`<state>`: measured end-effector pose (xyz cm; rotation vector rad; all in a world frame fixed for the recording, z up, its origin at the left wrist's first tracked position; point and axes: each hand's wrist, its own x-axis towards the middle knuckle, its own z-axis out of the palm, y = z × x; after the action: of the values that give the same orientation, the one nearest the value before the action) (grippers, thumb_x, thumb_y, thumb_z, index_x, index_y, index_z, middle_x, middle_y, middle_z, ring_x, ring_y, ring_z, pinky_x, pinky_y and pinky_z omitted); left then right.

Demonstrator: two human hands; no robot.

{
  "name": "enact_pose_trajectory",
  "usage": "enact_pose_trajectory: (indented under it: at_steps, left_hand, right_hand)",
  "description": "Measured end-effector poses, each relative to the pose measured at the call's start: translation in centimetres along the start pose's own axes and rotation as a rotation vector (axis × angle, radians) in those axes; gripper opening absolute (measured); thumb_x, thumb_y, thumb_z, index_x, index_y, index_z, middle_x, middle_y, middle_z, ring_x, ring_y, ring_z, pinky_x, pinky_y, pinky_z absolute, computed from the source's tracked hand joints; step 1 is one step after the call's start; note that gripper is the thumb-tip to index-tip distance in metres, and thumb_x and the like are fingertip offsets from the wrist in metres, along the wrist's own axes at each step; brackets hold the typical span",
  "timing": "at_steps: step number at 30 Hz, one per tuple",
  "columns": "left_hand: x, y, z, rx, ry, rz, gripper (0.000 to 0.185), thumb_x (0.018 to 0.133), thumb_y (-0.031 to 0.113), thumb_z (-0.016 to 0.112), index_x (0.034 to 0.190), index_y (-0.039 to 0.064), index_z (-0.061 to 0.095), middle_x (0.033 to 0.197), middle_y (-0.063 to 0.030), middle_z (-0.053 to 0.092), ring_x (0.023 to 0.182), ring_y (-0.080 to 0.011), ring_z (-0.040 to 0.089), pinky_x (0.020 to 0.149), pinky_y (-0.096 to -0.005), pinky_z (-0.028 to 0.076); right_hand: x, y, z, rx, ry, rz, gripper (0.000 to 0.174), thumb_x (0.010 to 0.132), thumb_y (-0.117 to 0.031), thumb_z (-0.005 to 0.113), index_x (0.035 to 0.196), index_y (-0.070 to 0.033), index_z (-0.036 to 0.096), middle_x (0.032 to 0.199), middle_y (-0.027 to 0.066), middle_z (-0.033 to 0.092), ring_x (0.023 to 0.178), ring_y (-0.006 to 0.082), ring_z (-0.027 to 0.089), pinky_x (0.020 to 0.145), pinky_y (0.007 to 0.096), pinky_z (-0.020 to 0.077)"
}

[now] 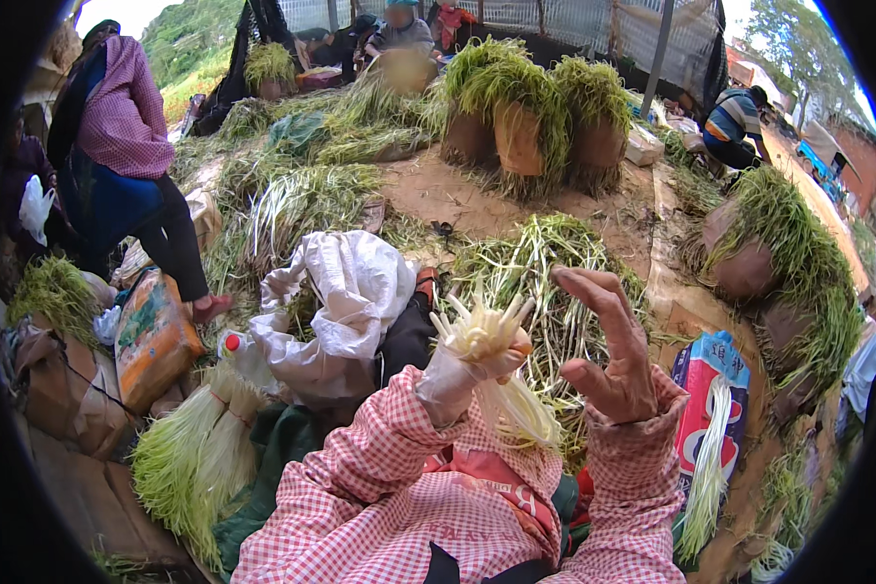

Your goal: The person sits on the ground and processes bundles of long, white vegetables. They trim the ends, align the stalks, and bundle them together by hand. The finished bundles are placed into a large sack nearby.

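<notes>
My left hand (447, 385), in a thin translucent glove, grips a bunch of pale chive-like stalks (476, 332) in front of my chest. The white cut ends fan out at the top, and the lower stalks hang below the fist. My right hand (619, 359) is raised beside it, bare and holding nothing, with thumb and fingers apart. Beyond both hands lies a loose heap of stalks (555, 285). To my left rest tied bundles (204, 438) with green tips. At my right, a thin bunch of white stalks (712, 445) lies on a pink and blue printed bag (690, 372).
A white woven sack (350, 285) stands ahead to the left, near a red-capped plastic bottle (232, 342). Large wrapped bundles of greens (518, 139) stand farther off, with more (744, 255) on the right. One person (124, 117) stands at left; another (734, 128) bends at right.
</notes>
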<state>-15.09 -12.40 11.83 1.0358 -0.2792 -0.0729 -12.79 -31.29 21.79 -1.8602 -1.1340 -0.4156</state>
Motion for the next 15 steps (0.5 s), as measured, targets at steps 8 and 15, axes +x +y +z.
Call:
enact_pose_trajectory:
  at_steps: [8,15]
  left_hand:
    - [0.4,1.0,0.9,-0.120,-0.083,-0.111,0.026,0.080,0.007,0.075,0.104,0.008,0.063,0.095,0.0011,0.062,0.087,-0.0083,0.057,0.074,-0.0235,0.047]
    - [0.7,3.0,0.5,-0.119,0.082,0.129,0.065,0.072,0.005,0.080,0.128,0.004,0.047,0.094,-0.0059,0.063,0.084,-0.0161,0.063,0.074,-0.0301,0.054]
  right_hand:
    - [-6.8,5.5,9.5,0.970,-0.234,0.540,0.072,0.078,-0.006,0.076,0.139,-0.001,0.039,0.132,0.0119,0.050,0.124,0.0236,0.047,0.104,0.0386,0.0395]
    - [-4.7,5.8,10.0,0.408,-0.191,0.360,0.054,0.085,-0.012,0.066,0.135,-0.002,0.045,0.103,0.0139,0.064,0.092,0.0219,0.064,0.079,0.0322,0.0499]
